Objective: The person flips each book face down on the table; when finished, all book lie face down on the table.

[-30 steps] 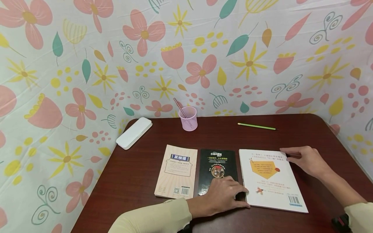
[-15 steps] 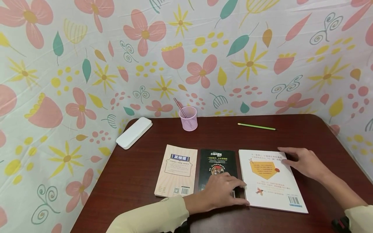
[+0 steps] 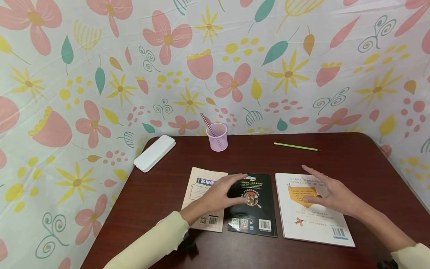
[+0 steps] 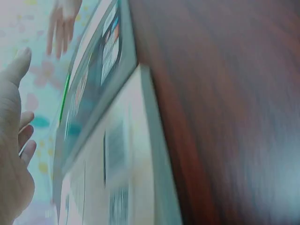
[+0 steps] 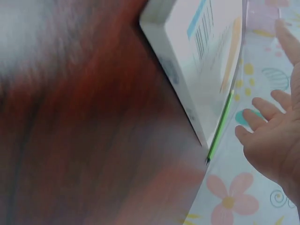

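I see three books lying flat in a row in the lower middle of the head view, on the dark red wooden surface (image 3: 336, 157). My left hand (image 3: 220, 192) hangs over the line where the tan paper book (image 3: 201, 213) meets the black shiny book (image 3: 253, 218). Its fingers are spread out and hold nothing. My right hand (image 3: 330, 190) floats over the big white book with the orange shape (image 3: 315, 224), fingers spread too, pinching nothing. I cannot tell if either hand touches a cover.

What could go wrong? I think a hand coming down fast could push a book sideways, because the covers look slippery. A wide sweep could also roll the thin green pencil (image 3: 295, 146) near the upper right.
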`<state>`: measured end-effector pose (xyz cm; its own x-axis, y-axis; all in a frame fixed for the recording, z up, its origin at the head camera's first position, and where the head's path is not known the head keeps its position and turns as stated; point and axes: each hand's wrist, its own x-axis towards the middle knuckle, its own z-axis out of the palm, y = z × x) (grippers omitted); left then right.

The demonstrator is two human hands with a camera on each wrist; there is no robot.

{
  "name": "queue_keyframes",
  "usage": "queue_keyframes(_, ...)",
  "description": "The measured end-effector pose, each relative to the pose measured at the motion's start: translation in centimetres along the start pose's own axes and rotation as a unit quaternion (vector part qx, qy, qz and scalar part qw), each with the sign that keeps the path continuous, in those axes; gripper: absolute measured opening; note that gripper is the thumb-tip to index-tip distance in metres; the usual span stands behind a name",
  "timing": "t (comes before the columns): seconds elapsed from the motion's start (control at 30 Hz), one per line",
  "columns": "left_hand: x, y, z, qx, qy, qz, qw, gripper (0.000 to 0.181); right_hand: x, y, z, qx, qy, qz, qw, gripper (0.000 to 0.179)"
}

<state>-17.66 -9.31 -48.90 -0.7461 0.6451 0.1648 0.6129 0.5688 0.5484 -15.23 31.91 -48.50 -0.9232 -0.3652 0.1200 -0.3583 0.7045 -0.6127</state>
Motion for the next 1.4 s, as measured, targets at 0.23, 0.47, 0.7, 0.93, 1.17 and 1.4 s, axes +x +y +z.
queue_keyframes(0.23, -2.6, -4.0, -2.3, -0.048, 0.026, -0.034, 0.9979, 0.097, -0.4, -0.9, 1.2, 0.027, -0.005, -0.015, 0.9995, 0.116)
queue_keyframes(0.47, -4.8, -6.7, -3.2, -0.021, 0.040, -0.025, 0.9986, 0.102, -0.9, -1.0, 1.8, 0.063, -0.006, -0.023, 0.9978, 0.114)
queue_keyframes(0.7, -6.5, -8.0, -3.4, 0.025, 0.036, -0.011, 0.9990, 0.102, -1.4, -0.9, 2.3, 0.061, 0.000, -0.026, 0.9978, 0.112)
queue_keyframes(0.93, -7.6, -8.2, -3.4, 0.031, 0.012, -0.029, 0.9990, 0.103, -1.8, -0.6, 2.5, 0.039, -0.021, -0.015, 0.9989, 0.111)
queue_keyframes(1.17, -8.1, -8.1, -2.9, 0.020, -0.017, -0.063, 0.9977, 0.102, -2.3, 0.1, 3.2, 0.034, -0.008, -0.032, 0.9989, 0.106)
queue_keyframes(1.4, -8.0, -8.1, -2.7, 0.020, -0.016, -0.069, 0.9973, 0.102, -2.3, 0.4, 3.5, 0.033, -0.010, -0.040, 0.9986, 0.106)
